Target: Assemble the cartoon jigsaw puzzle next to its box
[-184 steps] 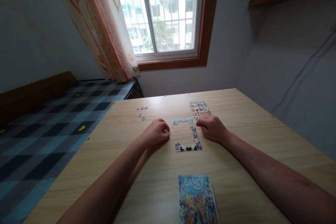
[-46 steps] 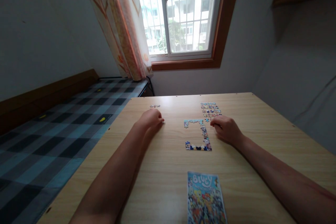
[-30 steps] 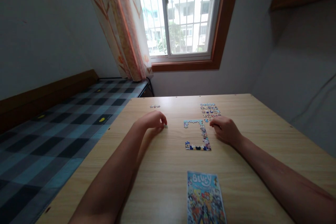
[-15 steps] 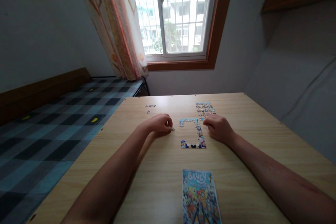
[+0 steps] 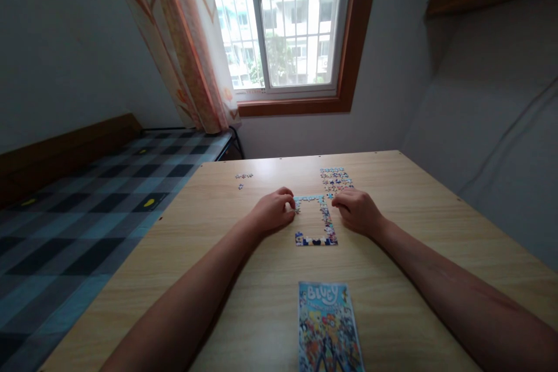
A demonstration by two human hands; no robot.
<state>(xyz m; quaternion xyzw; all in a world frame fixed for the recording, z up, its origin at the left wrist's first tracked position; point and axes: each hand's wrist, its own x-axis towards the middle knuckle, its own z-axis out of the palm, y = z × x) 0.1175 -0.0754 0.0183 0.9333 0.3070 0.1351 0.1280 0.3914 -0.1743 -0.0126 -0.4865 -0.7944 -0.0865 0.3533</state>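
Note:
A partly joined jigsaw puzzle border (image 5: 330,232) lies on the wooden table, with a gap along its left side. My left hand (image 5: 275,212) pinches a small puzzle piece (image 5: 297,211) against the upper end of that gap; the fingers cover part of it. On the other side, my right hand (image 5: 358,211) rests on the table just right of the border, its fingers curled. Whether anything is under those fingers is hidden. Behind it, rows of loose puzzle pieces (image 5: 335,176) are laid out. Nearer to me lies a picture sheet (image 5: 329,325) marked "Bluey".
A few more loose pieces (image 5: 244,176) lie at the table's far left. A bed with a checked cover (image 5: 108,203) stands left of the table (image 5: 209,314). Ahead are a window (image 5: 300,23) and a curtain (image 5: 178,40). A wooden shelf (image 5: 492,3) hangs at upper right.
My left hand has moved right with the puzzle piece, from beside the border to its left side. My right hand stays beside the border. The whole view has shifted slightly.

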